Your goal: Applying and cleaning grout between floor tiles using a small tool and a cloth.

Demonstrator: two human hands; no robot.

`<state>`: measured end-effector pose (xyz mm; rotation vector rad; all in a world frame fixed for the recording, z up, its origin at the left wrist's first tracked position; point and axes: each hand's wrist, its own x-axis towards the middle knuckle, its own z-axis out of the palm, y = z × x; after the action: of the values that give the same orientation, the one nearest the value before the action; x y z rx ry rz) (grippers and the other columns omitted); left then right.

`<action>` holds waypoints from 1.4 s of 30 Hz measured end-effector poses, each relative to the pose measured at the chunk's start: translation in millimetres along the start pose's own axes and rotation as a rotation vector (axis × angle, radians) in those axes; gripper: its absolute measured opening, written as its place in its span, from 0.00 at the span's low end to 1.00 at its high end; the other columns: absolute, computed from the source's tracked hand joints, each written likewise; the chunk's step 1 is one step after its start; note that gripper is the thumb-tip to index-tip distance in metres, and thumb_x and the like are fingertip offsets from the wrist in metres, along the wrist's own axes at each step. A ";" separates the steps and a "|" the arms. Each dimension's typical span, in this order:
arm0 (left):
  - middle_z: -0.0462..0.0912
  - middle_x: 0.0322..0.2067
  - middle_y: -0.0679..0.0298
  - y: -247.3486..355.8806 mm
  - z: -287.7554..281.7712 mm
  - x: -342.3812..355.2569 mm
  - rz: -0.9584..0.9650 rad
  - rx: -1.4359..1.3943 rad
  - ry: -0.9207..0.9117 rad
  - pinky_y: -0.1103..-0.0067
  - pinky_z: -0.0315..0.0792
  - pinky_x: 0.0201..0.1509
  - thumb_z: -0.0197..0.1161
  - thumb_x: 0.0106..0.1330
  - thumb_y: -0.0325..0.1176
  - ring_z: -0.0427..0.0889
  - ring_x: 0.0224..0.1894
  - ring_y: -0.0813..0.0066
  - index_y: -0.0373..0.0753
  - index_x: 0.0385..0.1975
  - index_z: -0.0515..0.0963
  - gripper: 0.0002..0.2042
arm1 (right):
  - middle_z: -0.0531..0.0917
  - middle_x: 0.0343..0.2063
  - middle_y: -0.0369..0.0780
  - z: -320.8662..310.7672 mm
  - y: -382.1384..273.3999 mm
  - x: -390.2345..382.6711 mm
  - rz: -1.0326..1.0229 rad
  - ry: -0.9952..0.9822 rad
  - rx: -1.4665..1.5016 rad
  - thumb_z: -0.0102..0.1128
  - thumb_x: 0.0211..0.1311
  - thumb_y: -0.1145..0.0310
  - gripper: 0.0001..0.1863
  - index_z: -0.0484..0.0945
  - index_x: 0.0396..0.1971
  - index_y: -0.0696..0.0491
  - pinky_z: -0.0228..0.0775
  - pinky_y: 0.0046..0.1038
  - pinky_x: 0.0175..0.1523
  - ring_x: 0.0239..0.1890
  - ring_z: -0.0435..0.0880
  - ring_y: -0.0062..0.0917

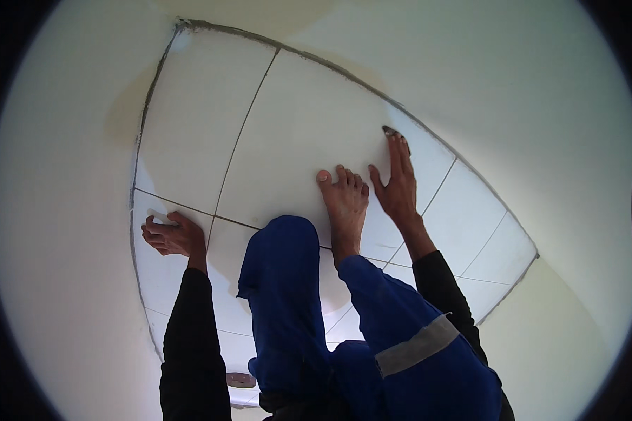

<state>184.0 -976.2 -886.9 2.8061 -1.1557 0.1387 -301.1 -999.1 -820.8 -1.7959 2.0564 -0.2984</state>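
Floor tiles lie in place with dark joints; rough edging by the wall looks unfinished. Right hand: fingers nearly straight over a small dark piece, thumb apart. Left hand: half-curled on tile, grip unclear.

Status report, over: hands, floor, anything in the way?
Left hand loosely curled. Right hand outstretched, unidentified small dark thing at its fingers. White tiled floor beneath both. Bare foot beside right hand.
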 end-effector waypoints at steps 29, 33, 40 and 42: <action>0.60 0.73 0.47 -15.6 0.9 3.6 -0.007 0.035 0.003 0.44 0.55 0.73 0.53 0.75 0.45 0.57 0.77 0.46 0.43 0.69 0.61 0.26 | 0.85 0.63 0.53 -54.8 124.3 -54.5 0.313 0.214 -0.019 0.70 0.70 0.69 0.27 0.81 0.68 0.55 0.79 0.40 0.69 0.66 0.85 0.46; 0.60 0.74 0.47 -10.8 7.8 5.3 -0.023 0.025 -0.007 0.44 0.56 0.73 0.53 0.75 0.46 0.56 0.77 0.46 0.43 0.69 0.61 0.26 | 0.90 0.56 0.48 -58.7 140.8 -50.2 0.368 0.339 0.025 0.70 0.71 0.73 0.18 0.88 0.59 0.54 0.84 0.38 0.61 0.58 0.91 0.40; 0.60 0.73 0.48 -9.3 6.1 1.8 -0.015 0.029 0.016 0.44 0.56 0.73 0.54 0.75 0.46 0.57 0.77 0.47 0.44 0.68 0.61 0.26 | 0.87 0.32 0.43 -37.4 125.5 -40.8 0.363 0.451 -0.224 0.72 0.66 0.75 0.12 0.92 0.48 0.50 0.79 0.38 0.39 0.33 0.88 0.36; 0.60 0.73 0.48 -4.5 7.5 1.4 -0.023 0.022 0.003 0.44 0.56 0.73 0.54 0.75 0.45 0.57 0.77 0.47 0.44 0.68 0.61 0.26 | 0.87 0.32 0.44 -39.0 140.0 -34.4 0.421 0.501 -0.211 0.71 0.66 0.75 0.16 0.91 0.53 0.49 0.80 0.39 0.40 0.35 0.88 0.37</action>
<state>188.5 -975.0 -894.4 2.8363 -1.1278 0.1553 -440.1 -947.3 -837.6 -1.4386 2.8459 -0.4563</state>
